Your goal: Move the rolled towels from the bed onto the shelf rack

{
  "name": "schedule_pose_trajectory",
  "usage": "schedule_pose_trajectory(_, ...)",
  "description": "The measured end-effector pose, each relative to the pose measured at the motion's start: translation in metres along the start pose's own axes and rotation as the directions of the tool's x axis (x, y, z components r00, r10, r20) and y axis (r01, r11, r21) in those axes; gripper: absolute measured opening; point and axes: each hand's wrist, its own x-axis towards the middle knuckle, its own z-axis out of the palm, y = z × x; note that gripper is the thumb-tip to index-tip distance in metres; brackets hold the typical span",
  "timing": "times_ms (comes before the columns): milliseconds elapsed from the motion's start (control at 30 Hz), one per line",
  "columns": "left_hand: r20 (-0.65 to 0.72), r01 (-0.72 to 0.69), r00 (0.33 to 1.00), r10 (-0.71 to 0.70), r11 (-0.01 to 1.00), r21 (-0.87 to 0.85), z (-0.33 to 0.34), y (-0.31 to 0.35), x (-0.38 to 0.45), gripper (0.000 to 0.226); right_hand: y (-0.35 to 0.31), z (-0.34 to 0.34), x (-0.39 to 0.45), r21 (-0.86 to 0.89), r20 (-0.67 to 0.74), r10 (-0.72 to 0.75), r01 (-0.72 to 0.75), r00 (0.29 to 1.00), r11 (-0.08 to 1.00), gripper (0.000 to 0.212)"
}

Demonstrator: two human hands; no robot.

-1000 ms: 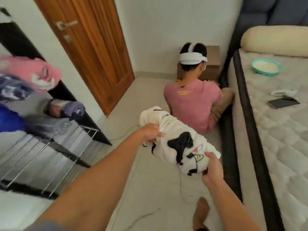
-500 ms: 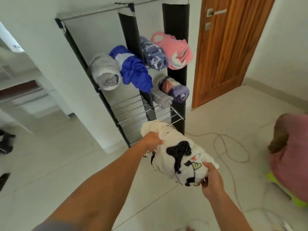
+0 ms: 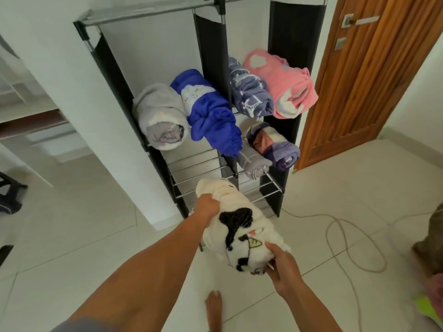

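Black fabric panels and thin metal rods make up the tall shelf rack (image 3: 213, 51) against the white wall, the largest thing here. Six rolled towels already lie on it: on the upper tier a grey fleece roll (image 3: 160, 116), a bright blue roll (image 3: 211, 113), a dusty purple patterned roll (image 3: 251, 97) and a pink fluffy roll (image 3: 280, 85); below on the right, a small pale grey roll (image 3: 254, 161) beside a purple checked roll (image 3: 273, 144). The lower left rods look bare. A cream rolled towel with black cartoon patches (image 3: 239, 226) hangs in the air just in front of the low shelves, not yet set down. The left hand (image 3: 207, 207) has its fingers closed around the far end; the right hand (image 3: 282, 267) cups the near end. The bed is out of view, so what remains there cannot be judged.
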Motion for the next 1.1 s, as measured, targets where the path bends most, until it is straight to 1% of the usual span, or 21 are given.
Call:
schedule_pose_trajectory(67, -0.028, -0.016, 0.999, 0.016, 1.000, -0.006, -0.005, 0.007, 0.034, 0.047, 0.000, 0.024, 0.023, -0.007, -0.004, -0.003, 0.003, 1.000, 1.000, 0.034)
schedule_pose_trajectory(200, -0.074, -0.017, 0.997, 0.019, 1.000, 0.023, -0.022, 0.022, 0.111, 0.045, -0.006, 0.076, 0.081, -0.017, -0.013, -0.017, 0.017, 1.000, 1.000, 0.039)
schedule_pose_trajectory(267, -0.116, -0.039, 0.992, 0.041, 0.999, 0.020, -0.029, 0.028, 0.156, 0.046, -0.012, 0.105, 0.111, -0.023, -0.034, -0.037, 0.037, 0.999, 0.999, 0.033)
schedule_pose_trajectory(333, -0.128, -0.059, 0.990, 0.060, 0.998, 0.012, -0.035, 0.036, 0.191, 0.048, -0.016, 0.133, 0.138, -0.008, -0.050, -0.047, 0.047, 0.998, 0.999, 0.019)
schedule_pose_trajectory(400, -0.186, -0.106, 0.977, 0.102, 0.994, -0.013, -0.039, 0.051, 0.217, 0.041, -0.017, 0.155, 0.167, 0.015, -0.047, -0.062, 0.062, 0.997, 0.998, 0.018)
schedule_pose_trajectory(467, -0.223, -0.159, 0.967, 0.122, 0.975, -0.155, -0.041, 0.061, 0.237, 0.036, -0.017, 0.172, 0.196, 0.027, -0.052, -0.086, 0.088, 0.995, 0.996, 0.027)
schedule_pose_trajectory(500, -0.234, -0.164, 0.966, 0.109, 0.959, -0.231, -0.042, 0.062, 0.247, 0.034, -0.017, 0.179, 0.209, 0.025, -0.057, -0.092, 0.093, 0.994, 0.995, 0.030)
schedule_pose_trajectory(567, -0.226, -0.149, 0.971, 0.082, 0.943, -0.297, -0.043, 0.060, 0.265, 0.033, -0.014, 0.191, 0.232, -0.005, -0.081, -0.091, 0.091, 0.993, 0.996, 0.030)
schedule_pose_trajectory(633, -0.155, -0.099, 0.986, 0.061, 0.962, -0.253, -0.041, 0.054, 0.277, 0.038, -0.013, 0.202, 0.249, -0.053, -0.102, -0.078, 0.073, 0.992, 0.996, 0.022)
schedule_pose_trajectory(700, -0.033, -0.056, 0.998, 0.052, 0.986, -0.156, -0.038, 0.048, 0.278, 0.048, -0.014, 0.211, 0.263, -0.107, -0.081, -0.055, 0.046, 0.995, 0.993, 0.022)
schedule_pose_trajectory(767, 0.043, -0.065, 0.997, 0.066, 0.997, -0.030, -0.033, 0.037, 0.278, 0.059, -0.022, 0.218, 0.272, -0.155, -0.056, -0.045, 0.036, 0.997, 0.987, 0.022)
schedule_pose_trajectory(867, 0.073, -0.066, 0.995, 0.061, 0.996, 0.062, -0.029, 0.028, 0.275, 0.069, -0.033, 0.219, 0.278, -0.236, -0.045, -0.025, 0.013, 0.999, 0.972, 0.022)
schedule_pose_trajectory(967, 0.061, -0.081, 0.995, 0.074, 0.989, 0.126, -0.026, 0.025, 0.272, 0.070, -0.033, 0.208, 0.272, -0.278, -0.017, 0.018, -0.022, 1.000, 0.960, 0.013)
schedule_pose_trajectory(1000, 0.060, -0.087, 0.995, 0.080, 0.988, 0.124, -0.025, 0.024, 0.271, 0.069, -0.030, 0.203, 0.271, -0.290, -0.003, 0.033, -0.033, 0.999, 0.957, 0.015)
schedule_pose_trajectory(1100, 0.048, -0.079, 0.996, 0.075, 0.993, 0.092, -0.023, 0.028, 0.259, 0.068, -0.030, 0.193, 0.259, -0.273, 0.021, 0.068, -0.060, 0.997, 0.960, 0.040)
